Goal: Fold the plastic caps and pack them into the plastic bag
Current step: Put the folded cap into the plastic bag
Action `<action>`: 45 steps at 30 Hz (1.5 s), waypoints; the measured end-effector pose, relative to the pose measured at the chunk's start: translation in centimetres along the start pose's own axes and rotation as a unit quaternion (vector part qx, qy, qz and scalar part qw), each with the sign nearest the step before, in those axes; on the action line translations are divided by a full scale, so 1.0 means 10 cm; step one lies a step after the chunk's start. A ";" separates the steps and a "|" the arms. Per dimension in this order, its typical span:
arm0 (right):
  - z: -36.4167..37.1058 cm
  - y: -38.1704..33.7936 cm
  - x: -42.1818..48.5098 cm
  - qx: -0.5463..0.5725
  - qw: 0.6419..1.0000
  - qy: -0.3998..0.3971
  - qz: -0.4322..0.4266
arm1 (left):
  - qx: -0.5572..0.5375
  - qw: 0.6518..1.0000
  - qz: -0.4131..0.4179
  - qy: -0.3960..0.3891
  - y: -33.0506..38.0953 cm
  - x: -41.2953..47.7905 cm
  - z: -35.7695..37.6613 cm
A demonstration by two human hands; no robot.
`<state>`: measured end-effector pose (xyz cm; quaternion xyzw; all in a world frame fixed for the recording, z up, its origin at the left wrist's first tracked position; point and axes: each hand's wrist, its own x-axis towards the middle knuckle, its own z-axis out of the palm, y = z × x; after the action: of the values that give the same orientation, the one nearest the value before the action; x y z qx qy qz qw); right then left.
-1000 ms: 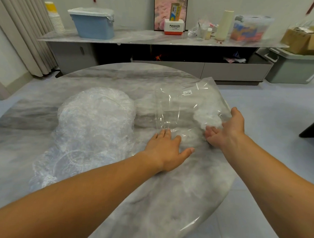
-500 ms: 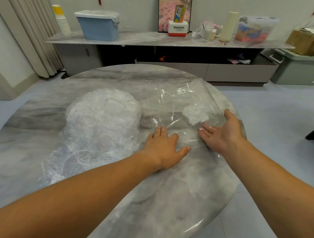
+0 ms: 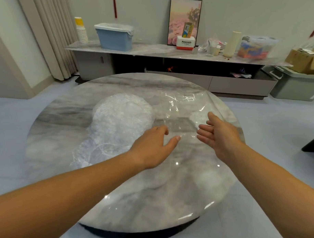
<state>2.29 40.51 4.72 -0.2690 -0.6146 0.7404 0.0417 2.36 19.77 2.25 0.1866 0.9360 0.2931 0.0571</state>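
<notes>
Two open hands, nothing gripped in either. Left hand (image 3: 151,145) palm down, fingers loosely curled and thumb out, at the near edge of the plastic bag (image 3: 181,109); cannot tell whether touching the film. Right hand (image 3: 218,133) just beside it, fingers straight, palm turned inward, above the bag's right side. Bag flat and wrinkled on the right half of the round marble surface (image 3: 150,198), with a small white label (image 3: 190,98) near its far end. Through the film, just beyond the right hand, a whitish crumpled patch (image 3: 197,118), likely a folded cap already inside. Plastic caps (image 3: 120,117) heaped in a loose, clear pile on the left half, close beside the bag, with a few spilled toward the near edge.

Judged by look: very light, thin, soft, and slippery against the polished marble and against each other. No stiffness to speak of, so apt to spring out of a fold and to slide or drift at a careless sweep. Hard to pick out single caps in the heap. Best taken by pinching the gathered rim of the topmost cap, lifting it clear of the pile, then flattening it with a palm before folding. For the bag, pinch one layer at the open mouth and hold it up to let the folded cap in. Mouth end not clear from here.
</notes>
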 end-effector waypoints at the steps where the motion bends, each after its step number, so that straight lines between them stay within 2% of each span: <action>1: 0.09 0.00 -0.12 -0.035 0.999 -0.027 -0.008 | 0.011 1.000 -0.008 0.006 -0.10 -0.12 -0.08; 4: 0.35 0.10 -0.47 -0.173 0.975 -0.139 -0.021 | 0.067 0.997 -0.046 0.010 -0.44 -0.46 -0.34; 7: 0.58 0.29 -0.74 -0.335 0.911 -0.234 -0.062 | 0.102 0.992 -0.071 0.024 -0.79 -0.77 -0.59; 11: 0.80 0.56 -0.96 -0.462 0.823 -0.305 -0.131 | 0.173 0.980 -0.097 -0.035 -1.20 -1.13 -0.71; 14: 0.90 0.76 -0.99 -0.502 0.784 -0.328 -0.161 | 0.183 0.976 -0.094 -0.075 -1.36 -1.29 -0.67; 16: 0.97 0.88 -0.97 -0.493 0.796 -0.315 -0.153 | 0.177 0.976 -0.081 -0.096 -1.41 -1.37 -0.64; 20: 1.07 1.03 -0.90 -0.385 0.883 -0.262 -0.057 | 0.164 0.976 -0.064 -0.131 -1.41 -1.43 -0.56; 23: 1.05 1.05 -0.83 -0.316 0.919 -0.237 0.010 | 0.166 0.975 -0.055 -0.140 -1.38 -1.39 -0.53; 26: 1.00 1.04 -0.82 -0.277 0.934 -0.222 0.048 | 0.167 0.975 -0.050 -0.140 -1.34 -1.33 -0.49; 28: 0.98 1.02 -0.82 -0.264 0.943 -0.185 0.084 | 0.161 0.975 -0.045 -0.144 -1.30 -1.30 -0.46; 30: 0.95 0.99 -0.83 -0.256 0.942 -0.164 0.143 | 0.141 0.978 -0.043 -0.146 -1.25 -1.27 -0.42; 32: 0.91 0.95 -0.82 -0.241 0.937 -0.184 0.176 | 0.116 0.981 -0.043 -0.150 -1.19 -1.25 -0.38; 35: 0.87 0.93 -0.80 -0.205 0.942 -0.215 0.159 | 0.095 0.982 -0.025 -0.164 -1.11 -1.24 -0.34; 39: 0.78 0.92 -0.78 -0.213 0.952 -0.206 0.082 | 0.079 0.983 -0.001 -0.164 -1.03 -1.24 -0.31; 45: 0.37 0.71 -0.73 -0.266 0.950 -0.161 -0.004 | 0.042 0.995 0.046 -0.083 -0.88 -1.16 -0.29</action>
<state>8.76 32.62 0.97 -0.1447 -0.7888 0.5835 -0.1279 9.66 7.12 -0.46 0.2551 0.9300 0.2391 0.1131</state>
